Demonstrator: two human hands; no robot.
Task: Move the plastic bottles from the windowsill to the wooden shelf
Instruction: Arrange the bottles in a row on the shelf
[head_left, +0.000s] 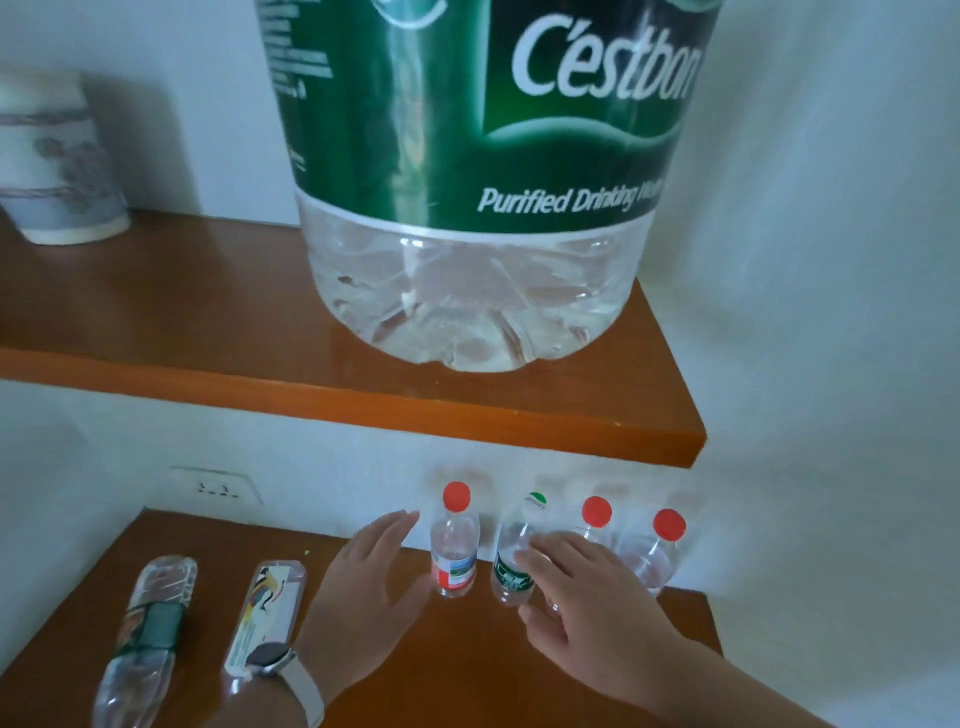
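Note:
A big clear Cestbon water bottle (467, 208) with a green label stands on the upper wooden shelf (218, 343). Below it, several small clear bottles stand upright in a row by the wall on a lower wooden surface (457, 665): a red-capped one (455, 551), a green-labelled one (511, 571), and two more red-capped ones (596, 514) (660, 551). My left hand (371, 587), with a watch on its wrist, is open just left of the first red-capped bottle. My right hand (587, 597) is open, its fingers reaching past the green-labelled bottle.
Two clear bottles lie flat on the lower surface at the left, one with a green label (148, 623), one with a colourful label (267, 613). A ceramic pot (52, 161) stands on the upper shelf at the far left. A wall socket (218, 486) sits under the shelf.

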